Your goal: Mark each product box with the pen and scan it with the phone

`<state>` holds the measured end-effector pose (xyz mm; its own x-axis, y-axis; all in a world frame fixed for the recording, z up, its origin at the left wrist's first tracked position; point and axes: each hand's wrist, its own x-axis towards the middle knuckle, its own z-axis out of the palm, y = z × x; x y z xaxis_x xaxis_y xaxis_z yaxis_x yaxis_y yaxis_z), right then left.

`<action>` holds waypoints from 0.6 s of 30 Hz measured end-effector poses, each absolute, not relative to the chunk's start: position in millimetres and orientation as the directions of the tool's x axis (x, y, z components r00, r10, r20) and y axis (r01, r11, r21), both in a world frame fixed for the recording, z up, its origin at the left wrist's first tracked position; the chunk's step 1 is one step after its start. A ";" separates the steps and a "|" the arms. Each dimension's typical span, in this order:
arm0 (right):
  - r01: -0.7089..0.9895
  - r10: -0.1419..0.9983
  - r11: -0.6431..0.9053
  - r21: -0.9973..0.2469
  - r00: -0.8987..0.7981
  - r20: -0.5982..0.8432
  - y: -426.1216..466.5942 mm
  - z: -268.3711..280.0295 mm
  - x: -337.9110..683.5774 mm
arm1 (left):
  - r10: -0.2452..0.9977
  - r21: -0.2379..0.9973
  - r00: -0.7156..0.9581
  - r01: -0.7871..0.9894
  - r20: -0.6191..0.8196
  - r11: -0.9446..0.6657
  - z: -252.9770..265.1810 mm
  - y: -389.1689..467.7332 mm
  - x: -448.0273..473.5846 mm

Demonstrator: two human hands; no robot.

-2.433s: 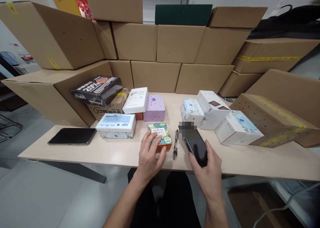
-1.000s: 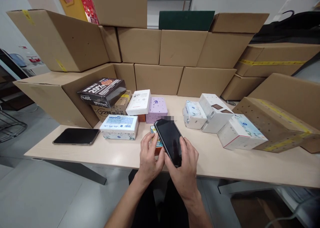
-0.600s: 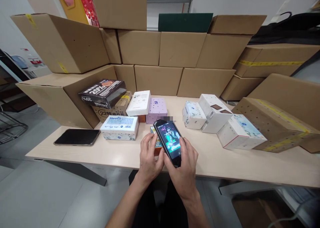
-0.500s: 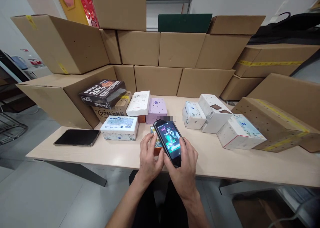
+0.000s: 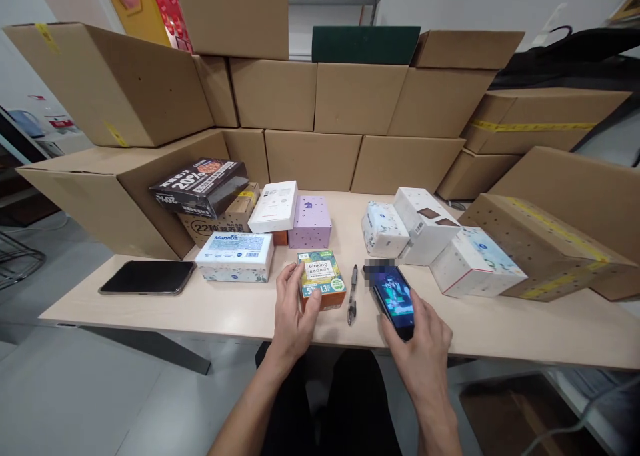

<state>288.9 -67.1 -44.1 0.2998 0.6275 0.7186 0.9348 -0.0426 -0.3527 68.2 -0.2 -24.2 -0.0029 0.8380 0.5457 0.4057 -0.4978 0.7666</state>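
Observation:
My right hand (image 5: 423, 333) grips a dark smartphone (image 5: 394, 295) with a lit lock screen, fingers along its right edge and thumb at its lower left. The phone is tilted, low over the right part of the desk front; whether it touches the desk I cannot tell. My left hand (image 5: 294, 313) is closed around the near left corner of a small green-and-orange Binking box (image 5: 323, 277), thumb across its front and fingers at its left side. Between the box and the phone lies a black-and-clear pen (image 5: 353, 296).
A Manhua tissue pack (image 5: 235, 256) and a dark-screened tablet or large phone (image 5: 147, 277) lie left. Behind are a white box (image 5: 273, 206), a purple box (image 5: 310, 223) and a black carton (image 5: 200, 186). White patterned boxes (image 5: 477, 263) stand right. Cardboard boxes (image 5: 313, 161) wall the back.
My right hand has carried the phone rightward, away from my left hand. The Binking box and the pen, hidden before or mostly so, now show. My left hand has stayed near the box.

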 end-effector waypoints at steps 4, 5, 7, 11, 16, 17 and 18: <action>0.929 0.664 -0.085 -0.361 0.323 0.674 -70.6 -58.6 302.7 | 0.874 0.816 -0.025 0.371 0.485 -0.443 -23.6 0.2 66.7; 0.931 0.675 -0.093 -0.353 0.320 0.665 -71.0 -59.9 304.2 | 0.873 0.816 -0.026 0.369 0.487 -0.445 -22.9 0.0 66.7; 0.939 0.685 -0.142 -0.312 0.321 0.655 -71.3 -57.3 304.1 | 0.873 0.820 -0.030 0.362 0.486 -0.444 -21.6 -0.4 67.0; 0.951 0.690 -0.119 -0.284 0.285 0.665 -69.5 -32.1 283.1 | 0.878 0.837 -0.059 0.339 0.475 -0.430 -22.0 -0.9 67.9; 0.901 0.816 0.204 -0.383 0.060 0.575 -58.8 2.3 219.3 | 0.895 0.893 -0.123 0.213 0.428 -0.397 -28.9 -2.5 66.7; 0.905 0.829 0.214 -0.367 0.031 0.558 -55.9 5.6 206.5 | 0.899 0.903 -0.134 0.179 0.417 -0.391 -30.3 -3.1 66.0; 0.918 0.834 0.201 -0.343 0.023 0.551 -52.9 7.8 195.3 | 0.901 0.909 -0.141 0.149 0.409 -0.389 -31.4 -3.6 65.4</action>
<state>195.3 -52.9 7.8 0.0230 0.8339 0.5514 0.9177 0.2011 -0.3426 65.4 -3.6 -31.4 -0.1414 0.9014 0.4094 0.1493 -0.3894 0.9089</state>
